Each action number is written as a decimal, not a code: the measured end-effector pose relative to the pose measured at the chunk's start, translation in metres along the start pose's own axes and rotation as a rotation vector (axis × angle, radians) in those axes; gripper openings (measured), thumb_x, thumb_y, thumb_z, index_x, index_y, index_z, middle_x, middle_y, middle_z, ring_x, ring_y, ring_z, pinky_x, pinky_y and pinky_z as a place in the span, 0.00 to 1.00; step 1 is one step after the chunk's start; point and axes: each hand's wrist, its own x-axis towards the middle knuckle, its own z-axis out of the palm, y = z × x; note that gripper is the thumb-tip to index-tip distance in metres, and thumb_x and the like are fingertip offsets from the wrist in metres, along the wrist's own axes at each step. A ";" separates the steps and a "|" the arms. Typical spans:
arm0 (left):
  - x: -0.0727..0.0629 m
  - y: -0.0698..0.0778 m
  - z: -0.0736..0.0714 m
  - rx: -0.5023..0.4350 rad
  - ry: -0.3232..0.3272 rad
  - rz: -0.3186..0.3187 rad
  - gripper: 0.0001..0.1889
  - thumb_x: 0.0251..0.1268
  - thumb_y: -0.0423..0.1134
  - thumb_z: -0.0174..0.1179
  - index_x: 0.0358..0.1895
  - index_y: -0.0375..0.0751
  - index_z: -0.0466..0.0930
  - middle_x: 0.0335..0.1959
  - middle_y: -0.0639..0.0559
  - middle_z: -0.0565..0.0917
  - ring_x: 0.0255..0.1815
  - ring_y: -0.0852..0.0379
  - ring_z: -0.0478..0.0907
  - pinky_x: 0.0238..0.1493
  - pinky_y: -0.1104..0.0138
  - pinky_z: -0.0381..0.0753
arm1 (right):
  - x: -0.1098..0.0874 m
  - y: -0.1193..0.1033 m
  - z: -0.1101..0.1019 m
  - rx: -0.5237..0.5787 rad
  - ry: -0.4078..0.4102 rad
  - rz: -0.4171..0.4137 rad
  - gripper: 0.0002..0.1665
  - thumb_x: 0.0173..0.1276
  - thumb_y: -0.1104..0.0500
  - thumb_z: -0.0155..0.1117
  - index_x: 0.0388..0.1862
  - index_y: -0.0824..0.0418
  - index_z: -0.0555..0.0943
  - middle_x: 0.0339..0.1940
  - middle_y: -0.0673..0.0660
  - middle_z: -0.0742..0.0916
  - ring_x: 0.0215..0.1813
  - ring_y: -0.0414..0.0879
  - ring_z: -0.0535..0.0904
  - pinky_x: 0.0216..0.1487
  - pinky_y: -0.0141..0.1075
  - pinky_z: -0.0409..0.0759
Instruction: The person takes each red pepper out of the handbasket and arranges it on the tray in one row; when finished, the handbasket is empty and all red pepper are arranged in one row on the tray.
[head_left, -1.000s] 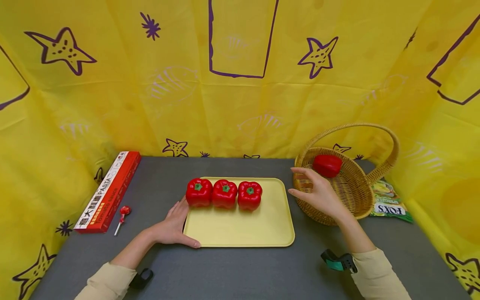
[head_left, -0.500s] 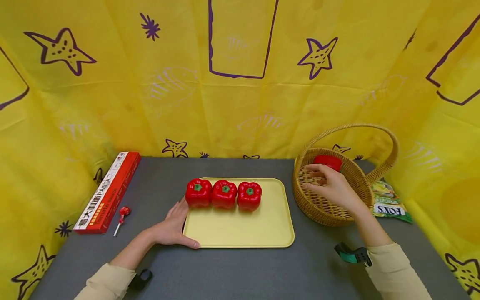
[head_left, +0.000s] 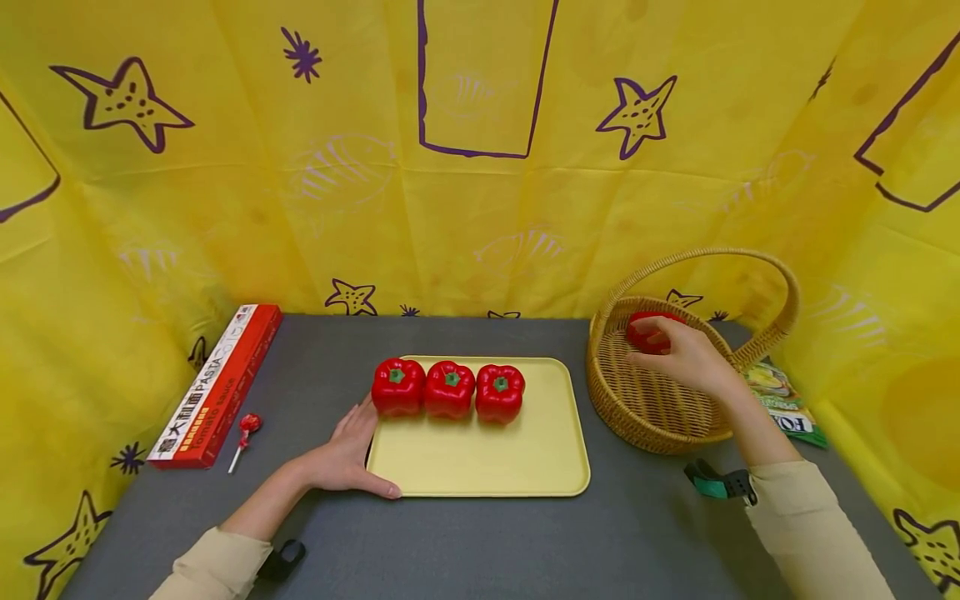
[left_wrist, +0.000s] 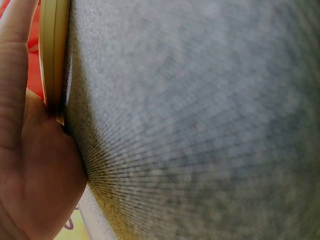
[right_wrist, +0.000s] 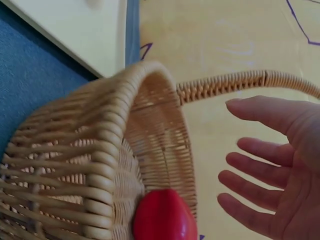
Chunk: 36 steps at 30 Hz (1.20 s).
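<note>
My left hand (head_left: 345, 454) rests against the left end of a yellow tray (head_left: 480, 467), its thumb along the front corner. Three red bell peppers stand in a row at the tray's back left: one pepper (head_left: 397, 388) by my fingers, a middle pepper (head_left: 449, 389), and a right pepper (head_left: 500, 395). Over a wicker basket (head_left: 618, 421) hovers my right hand (head_left: 690, 358), fingers apart and loosely bent. Another red pepper (right_wrist: 165, 217) lies inside the basket, partly covered by that hand in the head view. The right wrist view shows a gap between hand and pepper.
The basket's tall handle (head_left: 783, 308) arches over its right side. A green snack packet (head_left: 791, 408) lies partly behind the basket. At the left are a red pasta box (head_left: 217, 383) and a lollipop (head_left: 246, 429). Yellow cloth (head_left: 480, 208) surrounds the grey table (head_left: 480, 542).
My right hand has moved right and inward, from the basket's left rim to above the pepper inside. The left hand, tray and its three peppers have stayed in place.
</note>
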 end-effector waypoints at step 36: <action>0.000 0.000 0.000 0.000 -0.018 -0.030 0.72 0.40 0.68 0.71 0.78 0.40 0.28 0.78 0.39 0.34 0.77 0.38 0.30 0.69 0.39 0.32 | 0.038 0.065 -0.018 -0.093 0.003 0.200 0.44 0.65 0.55 0.67 0.69 0.80 0.60 0.62 0.81 0.69 0.59 0.75 0.66 0.57 0.64 0.65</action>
